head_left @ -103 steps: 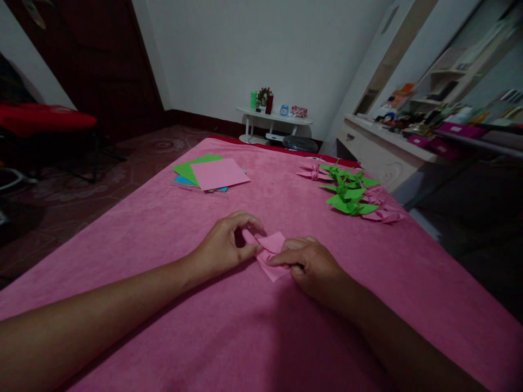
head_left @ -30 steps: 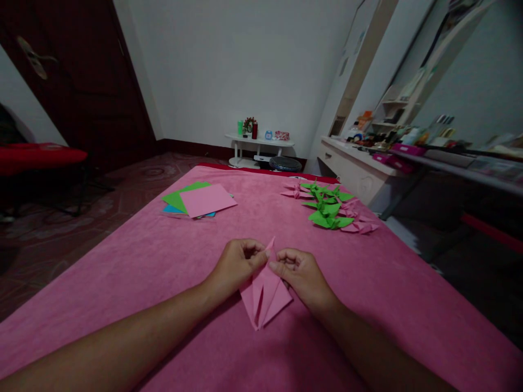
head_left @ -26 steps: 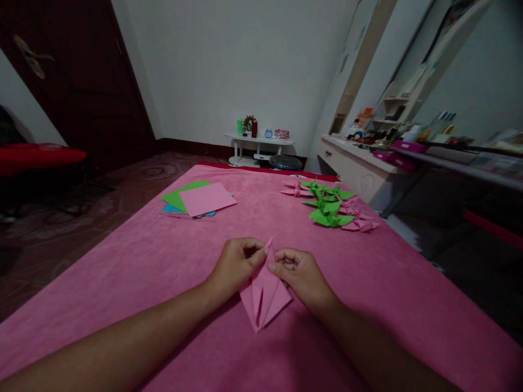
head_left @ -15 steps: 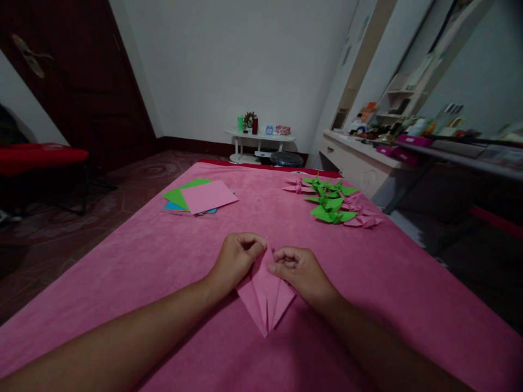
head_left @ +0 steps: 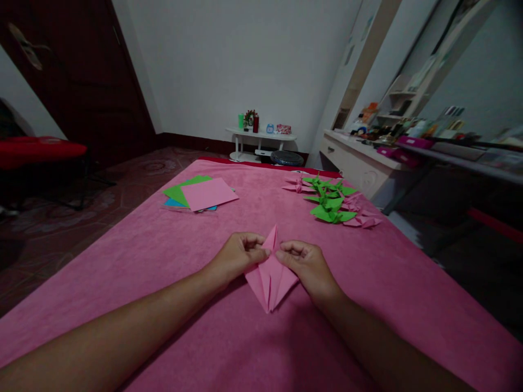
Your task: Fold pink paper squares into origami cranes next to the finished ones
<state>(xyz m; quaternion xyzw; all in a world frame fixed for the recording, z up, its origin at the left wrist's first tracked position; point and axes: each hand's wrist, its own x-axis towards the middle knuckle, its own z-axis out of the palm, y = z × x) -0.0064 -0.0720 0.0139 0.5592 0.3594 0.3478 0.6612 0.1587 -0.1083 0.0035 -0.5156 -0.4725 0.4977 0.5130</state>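
A partly folded pink paper [head_left: 271, 277] is lifted just above the pink cloth of the table [head_left: 163, 261], one point up and one point towards me. My left hand [head_left: 239, 257] pinches its upper left edge with curled fingers. My right hand [head_left: 307, 264] pinches the upper right edge the same way. Both hands meet at the top point of the paper.
A stack of flat paper sheets [head_left: 202, 193], green, blue and pink, lies at the far left of the table. Several folded green and pink paper cranes [head_left: 333, 202] lie at the far right. A cluttered desk [head_left: 368, 158] stands to the right, and a small white table [head_left: 261, 136] sits by the far wall.
The paper went from lying pressed on the cloth to being held up by both hands. In the last half second its top point rose between my fingers.
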